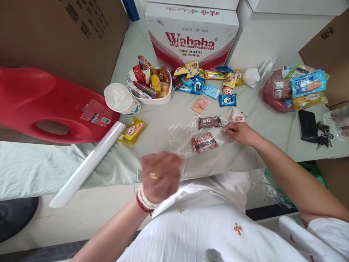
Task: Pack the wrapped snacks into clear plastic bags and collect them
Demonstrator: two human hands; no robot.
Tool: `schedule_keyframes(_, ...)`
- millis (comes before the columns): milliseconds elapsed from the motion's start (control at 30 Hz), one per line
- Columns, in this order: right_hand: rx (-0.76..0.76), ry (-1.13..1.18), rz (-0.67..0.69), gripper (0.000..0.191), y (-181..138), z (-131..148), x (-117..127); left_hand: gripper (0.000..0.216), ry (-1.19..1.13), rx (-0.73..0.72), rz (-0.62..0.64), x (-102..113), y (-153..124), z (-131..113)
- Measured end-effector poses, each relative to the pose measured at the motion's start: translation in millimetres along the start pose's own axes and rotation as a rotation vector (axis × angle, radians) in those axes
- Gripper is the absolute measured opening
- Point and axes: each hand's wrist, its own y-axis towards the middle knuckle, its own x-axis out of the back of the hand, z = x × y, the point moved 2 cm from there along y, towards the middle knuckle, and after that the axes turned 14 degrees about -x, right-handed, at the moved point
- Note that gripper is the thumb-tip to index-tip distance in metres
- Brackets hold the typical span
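Note:
A clear plastic bag (pixel 177 133) lies crumpled on the cloth-covered table, with a dark brown snack packet (pixel 209 122) and a reddish-brown snack packet (pixel 204 142) on or in it; I cannot tell which. At the bag's right edge, the fingertips of my right hand (pixel 241 133) are pinched on the plastic. Just behind that hand is a pale snack packet (pixel 237 115), partly hidden. My left hand (pixel 162 176), wearing a ring and bracelets, hovers over the table's front edge. It is smeared by motion and its fingers are hidden.
At the back stand a Wahaha water box (pixel 191 36) and a heap of wrapped snacks (pixel 198 84). To the left are a snack-filled white basket (pixel 163 100), a paper cup (pixel 133 107), a red jug (pixel 65 98) and a white roll (pixel 87 165). A phone (pixel 308 125) lies right.

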Motion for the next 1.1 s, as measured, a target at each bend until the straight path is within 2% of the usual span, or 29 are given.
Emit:
schedule_keyframes(33, 0.002, -0.037, 0.000, 0.032, -1, 2, 2, 0.037, -0.059, -0.038, 0.100, -8, 4, -12)
schedule_keyframes(100, 0.007, -0.162, 0.007, 0.030, -3, 5, 8, 0.042, -0.083, -0.005, 0.271, -31, 7, -23)
schedule_keyframes(200, -0.010, -0.447, 0.005, 0.026, -6, 14, 20, 0.042, -0.047, 0.112, 0.482, -69, 2, -15)
schedule_keyframes(267, 0.033, -0.578, -0.125, 0.031, -5, 28, 26, 0.040, -0.070, 0.145, 0.578, -86, -5, -6)
schedule_keyframes(333, 0.207, -0.608, -0.293, 0.039, 3, 50, 23, 0.039, -0.109, 0.171, 0.630, -94, -9, 0)
schedule_keyframes(367, 0.322, -0.599, -0.341, 0.043, 9, 62, 19, 0.040, -0.127, 0.187, 0.645, -95, -10, 1)
schedule_keyframes(433, 0.507, -0.576, -0.343, 0.053, 27, 85, 4, 0.042, -0.159, 0.218, 0.670, -94, -9, 2)
schedule_keyframes(500, 0.550, -0.569, -0.306, 0.062, 47, 102, -10, 0.042, -0.164, 0.249, 0.683, -93, -7, 1)
schedule_keyframes(533, 0.538, -0.570, -0.276, 0.059, 55, 108, -15, 0.042, -0.153, 0.266, 0.687, -93, -6, 1)
schedule_keyframes(600, 0.527, -0.563, -0.203, 0.040, 63, 115, -18, 0.041, -0.117, 0.299, 0.694, -92, -4, -1)
schedule_keyframes(667, 0.566, -0.544, -0.157, 0.023, 56, 116, -14, 0.040, -0.090, 0.322, 0.710, -92, -4, -3)
schedule_keyframes(700, 0.599, -0.541, -0.152, 0.020, 48, 116, -10, 0.040, -0.082, 0.328, 0.718, -93, -4, -5)
schedule_keyframes(833, 0.702, -0.633, -0.208, 0.023, -8, 107, -3, 0.039, -0.064, 0.333, 0.740, -96, 0, -9)
schedule_keyframes(933, 0.758, -0.709, -0.216, 0.027, -43, 87, -19, 0.037, -0.062, 0.352, 0.728, -98, 1, -8)
schedule_keyframes(1033, 0.796, -0.725, -0.206, 0.043, -54, 57, -45, 0.030, -0.106, 0.382, 0.656, -94, -11, -2)
schedule_keyframes(1100, 0.824, -0.696, -0.221, 0.052, -52, 40, -62, 0.027, -0.207, 0.397, 0.559, -86, -25, 4)
